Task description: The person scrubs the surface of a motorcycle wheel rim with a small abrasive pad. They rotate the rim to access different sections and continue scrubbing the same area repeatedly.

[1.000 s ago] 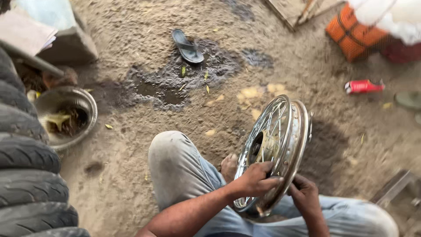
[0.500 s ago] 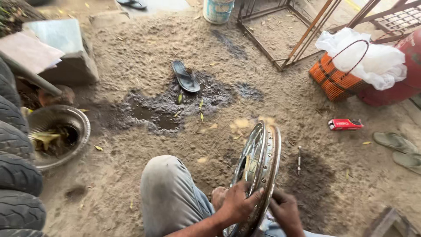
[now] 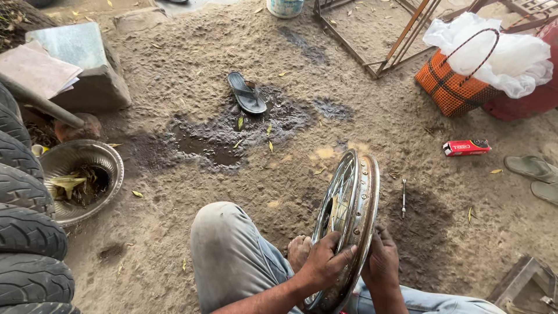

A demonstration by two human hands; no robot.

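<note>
A chrome spoked wheel rim [image 3: 356, 192] stands upright on edge on the dirt ground between my knees. My left hand [image 3: 324, 261] grips its near edge from the left side. My right hand [image 3: 382, 261] holds the rim from the right, fingers wrapped on its outer band. My bent left knee in grey trousers [image 3: 224, 244] is to the left of the rim, and my bare foot [image 3: 298, 251] shows beside it. A small metal tool [image 3: 403, 197] lies on the ground just right of the rim.
Stacked tyres [image 3: 23, 232] fill the left edge, with a metal bowl [image 3: 99, 160] of leaves beside them. A black sandal [image 3: 247, 93] lies by a wet oily patch [image 3: 215, 139]. An orange basket [image 3: 450, 87], a red box [image 3: 466, 147] and sandals [image 3: 532, 168] sit at right.
The rim has turned from showing its spoked face to standing nearly edge-on. The view has tilted, showing more ground ahead. Both hands stay on the rim's lower edge.
</note>
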